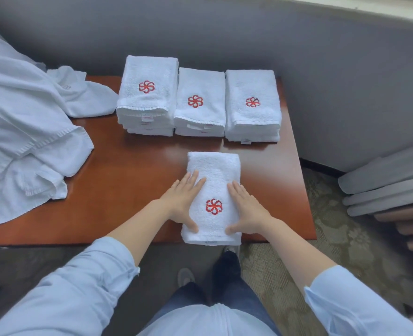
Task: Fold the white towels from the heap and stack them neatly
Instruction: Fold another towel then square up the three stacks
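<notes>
My left hand [184, 198] and right hand [246, 209] press flat, fingers straight, on the folded towel [214, 190] at the table's [127, 170] near edge; next I should lift it onto a stack [200, 103].

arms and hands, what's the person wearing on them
Both arms wear light blue long sleeves, the left sleeve and right sleeve pushed up so the forearms are bare. The left hand and right hand are bare: no gloves, rings or watch show.
</notes>
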`<state>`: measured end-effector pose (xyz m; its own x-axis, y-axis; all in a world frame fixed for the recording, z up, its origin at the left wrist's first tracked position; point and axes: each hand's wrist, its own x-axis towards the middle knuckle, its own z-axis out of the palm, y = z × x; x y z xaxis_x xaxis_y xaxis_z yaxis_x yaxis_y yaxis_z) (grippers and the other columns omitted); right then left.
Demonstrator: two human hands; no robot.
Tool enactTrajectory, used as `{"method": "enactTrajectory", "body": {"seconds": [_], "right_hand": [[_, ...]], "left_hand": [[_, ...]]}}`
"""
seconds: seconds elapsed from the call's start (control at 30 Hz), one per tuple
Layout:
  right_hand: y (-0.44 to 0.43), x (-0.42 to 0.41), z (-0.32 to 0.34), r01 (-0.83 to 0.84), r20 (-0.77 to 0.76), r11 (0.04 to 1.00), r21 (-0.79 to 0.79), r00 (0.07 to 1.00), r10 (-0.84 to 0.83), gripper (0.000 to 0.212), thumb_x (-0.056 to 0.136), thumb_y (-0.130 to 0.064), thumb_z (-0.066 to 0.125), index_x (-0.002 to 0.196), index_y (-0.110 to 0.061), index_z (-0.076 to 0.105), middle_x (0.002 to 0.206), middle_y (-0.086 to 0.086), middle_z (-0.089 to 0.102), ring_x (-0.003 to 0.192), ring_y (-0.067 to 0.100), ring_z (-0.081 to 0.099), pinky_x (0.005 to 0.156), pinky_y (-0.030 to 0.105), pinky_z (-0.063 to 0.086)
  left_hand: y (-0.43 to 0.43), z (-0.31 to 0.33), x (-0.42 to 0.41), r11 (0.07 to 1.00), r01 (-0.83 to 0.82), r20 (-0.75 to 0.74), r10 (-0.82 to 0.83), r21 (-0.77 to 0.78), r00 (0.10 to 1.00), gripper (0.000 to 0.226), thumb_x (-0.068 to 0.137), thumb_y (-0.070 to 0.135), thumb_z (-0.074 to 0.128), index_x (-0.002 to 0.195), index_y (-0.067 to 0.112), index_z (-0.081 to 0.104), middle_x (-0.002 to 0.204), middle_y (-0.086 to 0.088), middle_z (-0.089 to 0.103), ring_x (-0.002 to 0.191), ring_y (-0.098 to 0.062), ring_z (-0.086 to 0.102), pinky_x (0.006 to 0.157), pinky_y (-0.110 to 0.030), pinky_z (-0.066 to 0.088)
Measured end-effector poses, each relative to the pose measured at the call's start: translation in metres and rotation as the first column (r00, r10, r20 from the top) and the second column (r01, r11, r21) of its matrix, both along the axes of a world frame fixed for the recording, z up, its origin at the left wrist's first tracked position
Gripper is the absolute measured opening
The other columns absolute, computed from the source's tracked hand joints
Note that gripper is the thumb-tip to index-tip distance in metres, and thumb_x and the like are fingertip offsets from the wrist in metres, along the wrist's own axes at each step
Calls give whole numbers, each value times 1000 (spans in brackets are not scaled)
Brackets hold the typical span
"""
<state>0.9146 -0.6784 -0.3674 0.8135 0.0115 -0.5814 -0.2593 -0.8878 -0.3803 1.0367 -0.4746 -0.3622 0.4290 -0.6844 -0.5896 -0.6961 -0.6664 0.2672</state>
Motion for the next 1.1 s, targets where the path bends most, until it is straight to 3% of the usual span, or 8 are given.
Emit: {"method": "enactTrajectory", "body": {"seconds": [0.37,0.47,0.53,0.63,0.73,0.9,1.0,1.1], "right_hand": [[-9,14,1,39,-11,996,84,999,-39,141,65,-46,86,153,-26,-21,160,-11,-27,150,11,-13,123,41,3],[-6,11,5,233,3,943,237,971,-240,123,71,-32,84,158,-27,-2,163,-14,-15,151,13,0,120,39,19],[-3,7,6,433,-46,813,389,891,-452,105,75,-23,82,157,-29,16,163,-11,-1,150,17,11,117,39,26],[1,-1,7,609,-198,575,546,761,-617,88,79,-16,78,150,-35,31,154,-9,20,137,17,33,111,41,39],[4,-10,6,658,-303,463,594,716,-629,85,80,-6,75,148,-37,36,150,-7,29,129,22,45,101,39,48],[3,-28,5,675,-410,298,675,679,-609,86,80,8,66,147,-37,38,142,-8,47,117,17,60,89,39,58],[7,-38,5,671,-417,292,681,684,-599,90,80,12,64,150,-36,34,139,-4,50,119,20,60,93,44,56],[13,-50,6,648,-410,367,668,731,-546,97,78,9,67,151,-39,27,136,0,55,118,20,60,91,39,56]], "left_hand": [[-8,-6,13,998,-57,-95,57,11,994,154,57,61,86,147,28,-35,148,5,-49,147,-26,-26,123,-48,-1],[0,-6,6,983,-165,-93,158,-77,983,145,59,59,85,149,39,-26,150,10,-46,151,-22,-12,122,-45,15],[4,-7,0,959,-266,-114,255,-95,960,138,60,56,85,150,46,-19,156,10,-36,150,-23,-2,117,-45,26],[10,-7,-10,880,-467,-291,425,-91,857,124,68,42,84,150,53,-9,158,6,-3,142,-23,20,112,-40,36],[15,-4,-17,813,-580,-480,488,-55,729,115,77,29,80,152,52,-4,146,0,22,124,-17,39,105,-29,37],[29,4,-17,723,-691,-688,493,-16,532,97,83,3,65,154,46,15,152,13,35,125,-9,46,98,-26,44],[39,8,-21,684,-727,-763,504,67,404,92,84,-2,59,150,50,23,139,12,50,120,-8,55,85,-27,56],[49,11,-30,717,-693,-772,483,77,413,94,83,-5,60,152,48,22,142,11,46,122,-11,55,86,-29,57]]}}
